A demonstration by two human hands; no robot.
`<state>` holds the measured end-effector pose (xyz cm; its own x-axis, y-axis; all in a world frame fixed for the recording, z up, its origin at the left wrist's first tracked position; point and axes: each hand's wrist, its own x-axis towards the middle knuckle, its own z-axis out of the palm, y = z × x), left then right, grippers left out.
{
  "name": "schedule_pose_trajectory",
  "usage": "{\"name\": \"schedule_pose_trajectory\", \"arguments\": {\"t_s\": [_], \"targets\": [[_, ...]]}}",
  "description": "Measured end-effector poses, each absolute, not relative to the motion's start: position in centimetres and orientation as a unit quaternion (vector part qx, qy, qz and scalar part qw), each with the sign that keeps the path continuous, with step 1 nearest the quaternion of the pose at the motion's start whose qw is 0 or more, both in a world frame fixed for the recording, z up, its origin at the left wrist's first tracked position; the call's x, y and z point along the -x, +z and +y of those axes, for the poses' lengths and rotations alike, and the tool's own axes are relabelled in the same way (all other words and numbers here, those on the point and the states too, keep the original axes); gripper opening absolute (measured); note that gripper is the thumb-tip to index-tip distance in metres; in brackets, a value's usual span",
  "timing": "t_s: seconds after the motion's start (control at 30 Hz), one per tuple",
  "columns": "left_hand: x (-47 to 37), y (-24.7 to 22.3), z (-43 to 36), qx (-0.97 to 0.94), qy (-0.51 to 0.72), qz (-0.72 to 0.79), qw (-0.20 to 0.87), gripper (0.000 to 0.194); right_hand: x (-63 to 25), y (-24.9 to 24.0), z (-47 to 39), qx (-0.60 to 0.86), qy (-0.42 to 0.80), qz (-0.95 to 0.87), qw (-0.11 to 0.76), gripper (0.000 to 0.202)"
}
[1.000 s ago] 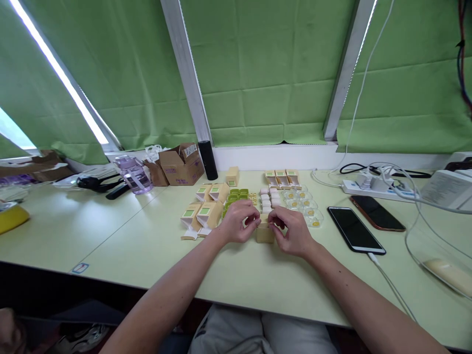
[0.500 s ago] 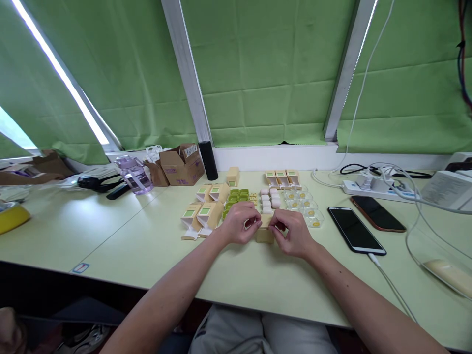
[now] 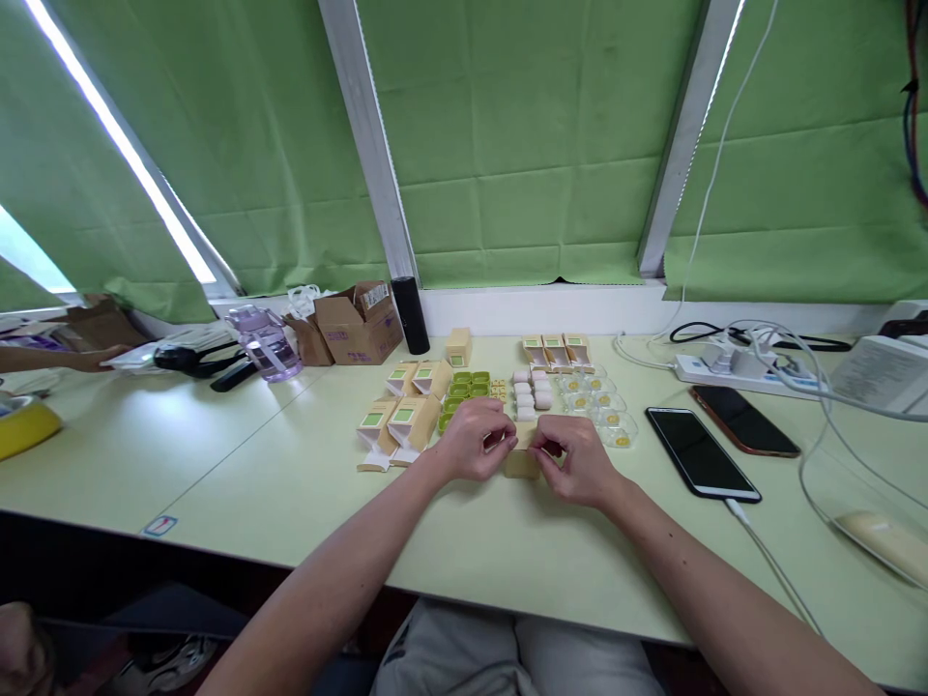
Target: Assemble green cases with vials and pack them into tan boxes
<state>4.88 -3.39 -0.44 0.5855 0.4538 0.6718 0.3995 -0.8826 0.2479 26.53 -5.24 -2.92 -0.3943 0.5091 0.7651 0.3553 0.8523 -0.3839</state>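
Note:
A small tan cardboard box (image 3: 521,464) stands on the table between my hands. My left hand (image 3: 475,440) pinches at its upper left edge, fingers closed. At its upper right edge my right hand (image 3: 572,456) also has thumb and fingers pinched together. Beyond the hands lie green square cups (image 3: 470,385), small yellow pieces (image 3: 498,390), pale pink blocks (image 3: 533,391) and clear plastic cups with yellow centres (image 3: 598,398). Several open tan boxes with windows (image 3: 411,425) lie to the left, and three more boxes (image 3: 555,351) stand at the back.
A closed tan box (image 3: 458,346) stands near a black cylinder (image 3: 410,315). To the right are two phones (image 3: 700,452), a power strip (image 3: 746,374) and white cables. A purple bottle (image 3: 265,343) and a cardboard carton (image 3: 358,326) are at left. Another person's hand (image 3: 105,359) reaches in there.
Another person's arm has come in from the far left, its hand at the plastic bag. My hands and the small box have barely moved.

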Motion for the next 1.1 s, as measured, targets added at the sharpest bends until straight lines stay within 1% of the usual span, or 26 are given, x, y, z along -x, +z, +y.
{"name": "schedule_pose_trajectory", "arguments": {"t_s": [0.13,0.17,0.23,0.3,0.43,0.6,0.7,0.77,0.87,0.93,1.1], "targets": [[-4.8,-0.4,-3.4,-0.869,0.412,0.269,0.046,0.016,-27.0,-2.4,-5.3,0.268,0.083,-0.845,0.455,0.011],[-4.7,-0.4,-3.3,-0.862,0.416,0.286,0.043,0.016,-27.2,-2.2,-5.3,0.275,0.093,-0.847,0.445,0.016],[-4.6,-0.3,-3.2,-0.850,0.411,0.327,0.034,0.018,-27.6,-1.9,-5.3,0.295,0.123,-0.850,0.419,0.033],[-4.5,-0.2,-3.1,-0.846,0.385,0.368,0.028,0.022,-28.0,-1.6,-5.4,0.313,0.148,-0.850,0.397,0.044],[-4.4,-0.1,-3.2,-0.849,0.328,0.413,0.034,0.027,-28.3,-1.2,-5.4,0.328,0.165,-0.848,0.382,0.052],[-4.4,-0.4,-3.0,-0.845,0.325,0.423,0.040,0.032,-28.4,-1.2,-5.1,0.346,0.161,-0.848,0.369,0.061],[-4.3,-0.4,-2.9,-0.846,0.330,0.417,0.041,0.041,-28.4,-1.5,-4.7,0.380,0.124,-0.836,0.375,0.058],[-4.4,-0.3,-2.9,-0.842,0.336,0.421,0.041,0.043,-28.5,-1.5,-4.6,0.392,0.107,-0.829,0.384,0.053],[-4.5,-0.1,-3.0,-0.822,0.345,0.450,0.055,0.034,-28.5,-1.5,-4.8,0.368,0.125,-0.833,0.393,0.047],[-4.6,0.1,-3.2,-0.815,0.331,0.470,0.075,0.030,-28.3,-1.3,-5.2,0.352,0.135,-0.841,0.388,0.048],[-4.7,0.2,-3.2,-0.833,0.279,0.471,0.085,0.035,-27.9,-1.0,-5.7,0.346,0.115,-0.864,0.347,0.054]]}}
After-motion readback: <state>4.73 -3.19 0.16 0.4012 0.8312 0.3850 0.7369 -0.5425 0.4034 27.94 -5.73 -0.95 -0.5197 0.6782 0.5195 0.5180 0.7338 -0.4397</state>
